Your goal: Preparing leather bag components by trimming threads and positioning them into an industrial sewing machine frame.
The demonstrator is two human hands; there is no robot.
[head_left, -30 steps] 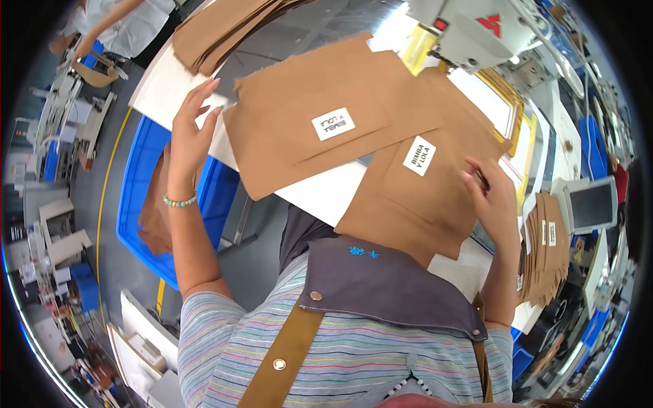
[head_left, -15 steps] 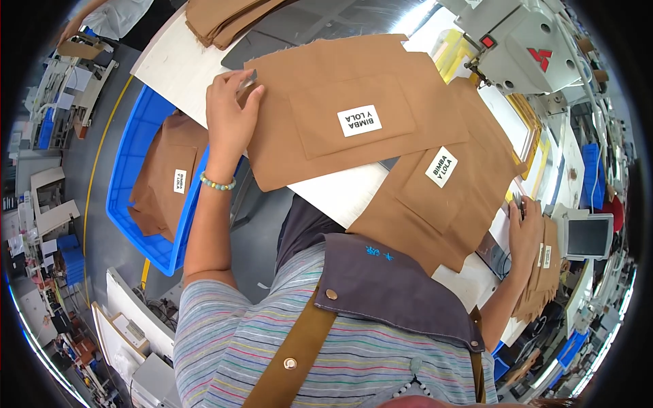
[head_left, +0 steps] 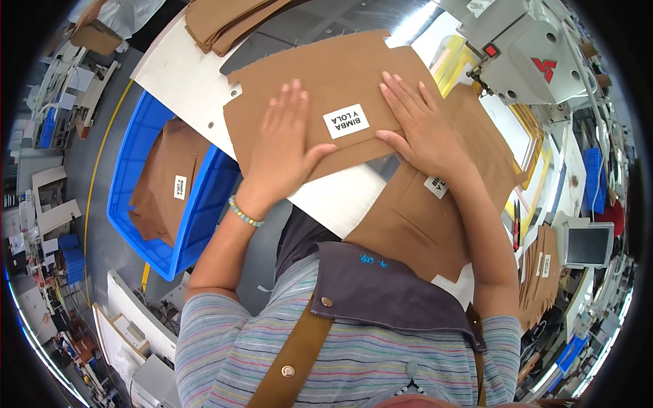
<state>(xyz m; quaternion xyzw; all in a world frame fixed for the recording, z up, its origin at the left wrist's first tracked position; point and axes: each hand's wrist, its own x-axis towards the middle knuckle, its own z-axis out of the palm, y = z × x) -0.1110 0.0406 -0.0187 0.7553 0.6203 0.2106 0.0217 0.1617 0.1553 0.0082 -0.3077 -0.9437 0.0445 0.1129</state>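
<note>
A labelled brown panel (head_left: 343,88) lay left of the white sewing machine (head_left: 520,58). Left hand (head_left: 280,149) and right hand (head_left: 423,132), palms down, fingers extended, apparently rested on it, the right nearer that machine.

I'm sitting in a sewing workshop, the kind that turns out pieces in batches. At my pale worktable (head_left: 170,85) a big white industrial machine head (head_left: 515,64) leans in at the upper right, with yellow-edged frames (head_left: 532,146) beneath it and a grey control screen (head_left: 589,239) beside it. A brown fabric panel (head_left: 326,76) lies before me, more cut cloth is piled in a stack (head_left: 224,27) at the far edge, and a blue bin (head_left: 139,234) at my left holds similar pieces. Beyond, a yellow line (head_left: 109,141) marks the grey floor (head_left: 102,224), and cluttered workbenches (head_left: 51,211) run along the side.
</note>
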